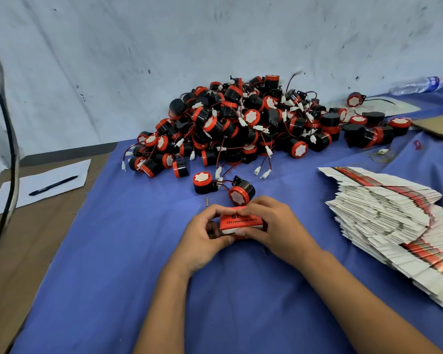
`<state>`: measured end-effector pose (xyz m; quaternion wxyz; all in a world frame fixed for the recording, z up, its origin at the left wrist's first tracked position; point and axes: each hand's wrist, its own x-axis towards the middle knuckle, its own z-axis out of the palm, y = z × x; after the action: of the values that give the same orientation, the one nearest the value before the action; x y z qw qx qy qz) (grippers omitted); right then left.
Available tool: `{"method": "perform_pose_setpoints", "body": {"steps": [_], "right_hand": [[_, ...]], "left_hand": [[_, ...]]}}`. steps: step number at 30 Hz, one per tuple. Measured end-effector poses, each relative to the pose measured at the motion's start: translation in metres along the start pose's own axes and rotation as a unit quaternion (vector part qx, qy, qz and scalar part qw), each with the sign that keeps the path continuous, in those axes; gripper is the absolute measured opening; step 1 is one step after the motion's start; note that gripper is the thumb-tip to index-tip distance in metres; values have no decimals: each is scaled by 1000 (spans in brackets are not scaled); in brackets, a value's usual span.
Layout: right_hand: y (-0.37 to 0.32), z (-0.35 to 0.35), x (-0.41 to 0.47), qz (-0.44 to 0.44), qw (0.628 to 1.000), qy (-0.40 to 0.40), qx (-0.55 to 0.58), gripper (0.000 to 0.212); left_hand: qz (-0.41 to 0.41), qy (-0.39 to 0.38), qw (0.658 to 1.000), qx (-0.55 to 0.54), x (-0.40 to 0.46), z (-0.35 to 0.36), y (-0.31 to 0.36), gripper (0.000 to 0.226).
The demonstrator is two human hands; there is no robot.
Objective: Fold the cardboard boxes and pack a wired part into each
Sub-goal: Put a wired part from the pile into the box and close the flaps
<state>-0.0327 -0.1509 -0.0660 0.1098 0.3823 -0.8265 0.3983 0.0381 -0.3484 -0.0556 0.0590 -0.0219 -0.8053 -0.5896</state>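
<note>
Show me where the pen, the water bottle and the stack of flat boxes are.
pen [53, 185], head view, middle of its dark barrel.
water bottle [417, 85], head view, its clear body, lying on its side.
stack of flat boxes [384, 213], head view, white top of the fanned stack.

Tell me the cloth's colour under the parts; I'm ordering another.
The cloth is plain blue with no pattern, seen best in the head view, the only one.
</note>
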Motion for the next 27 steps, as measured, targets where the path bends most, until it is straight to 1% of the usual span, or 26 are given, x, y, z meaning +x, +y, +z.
{"method": "perform_pose_setpoints", "body": {"steps": [4,6,8,9,12,14,17,20,22,24,25,27], "right_hand": [[-4,-1,0,-21,999,22,-39,40],[-8,-2,1,-27,998,43,-40,39],[-9,-2,1,-41,996,66,-42,41],[-9,-2,1,-44,996,67,-37,42],[-4,-3,2,-36,999,19,-36,48],[-1,-2,1,-37,998,15,-41,47],[-6,-1,3,-24,997,72,-15,39],[-17,5,6,-2,991,123,-58,33],[-21,11,7,9,994,106,-38,28],[-23,14,7,28,998,51,2,35],[-22,14,6,35,999,23,12,40],[-17,12,4,39,999,-13,17,41]], "left_hand": [[6,28,1000,11,0,2,-1,65],[-2,31,999,19,0,2,-2,72],[-1,29,999,32,1,1,-3,75],[2,29,999,36,1,1,-3,74],[9,39,998,42,1,2,-2,68],[6,40,998,52,1,3,-1,68],[9,35,998,61,2,3,-1,70],[23,38,997,61,3,4,0,67],[28,41,997,52,3,4,0,66],[28,48,998,35,4,3,-2,65],[27,51,998,33,4,3,-3,65],[25,55,998,35,4,2,-4,66]]}}
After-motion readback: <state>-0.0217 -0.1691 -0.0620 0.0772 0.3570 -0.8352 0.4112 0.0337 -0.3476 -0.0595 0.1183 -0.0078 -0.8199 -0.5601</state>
